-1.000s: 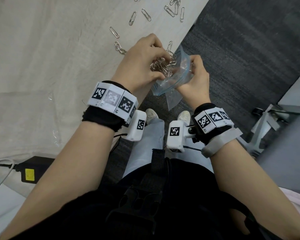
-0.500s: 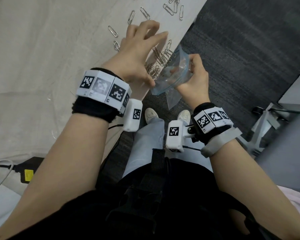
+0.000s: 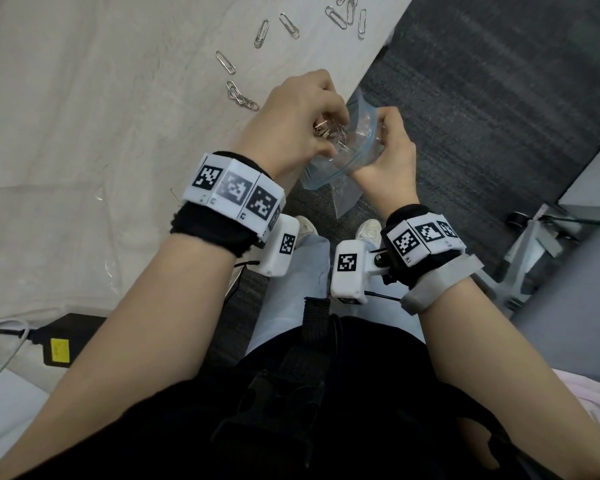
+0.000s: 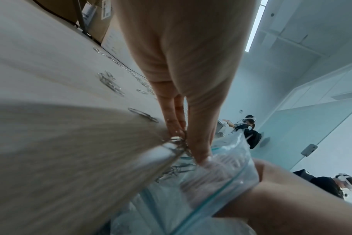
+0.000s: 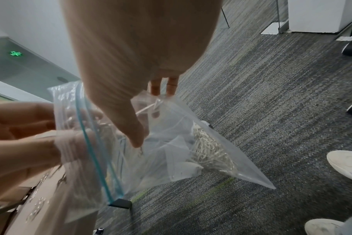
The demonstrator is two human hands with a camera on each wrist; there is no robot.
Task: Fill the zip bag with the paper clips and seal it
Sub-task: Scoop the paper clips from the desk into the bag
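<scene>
My right hand (image 3: 385, 147) pinches the rim of a clear zip bag (image 3: 329, 168) with a blue seal strip, holding its mouth open just below the table edge (image 3: 364, 81). In the right wrist view the bag (image 5: 171, 143) hangs open, with a heap of silver paper clips (image 5: 209, 151) in its bottom corner. My left hand (image 3: 326, 133) is curled over a bunch of paper clips (image 3: 329, 131) at the table edge, right at the bag's mouth. The left wrist view shows those clips (image 4: 177, 143) spilling over the edge into the bag (image 4: 221, 174).
Loose paper clips (image 3: 241, 97) lie on the pale table behind my left hand, with more clips (image 3: 343, 12) further back. A black power adapter (image 3: 63, 341) sits at the near left. Below are dark carpet, my shoes (image 3: 368, 230) and a wheeled chair base (image 3: 534, 237).
Half a second ago my left hand was spread out over the clips on the table; now it has curled and drawn a bunch back to the bag's mouth. The right hand keeps holding the bag.
</scene>
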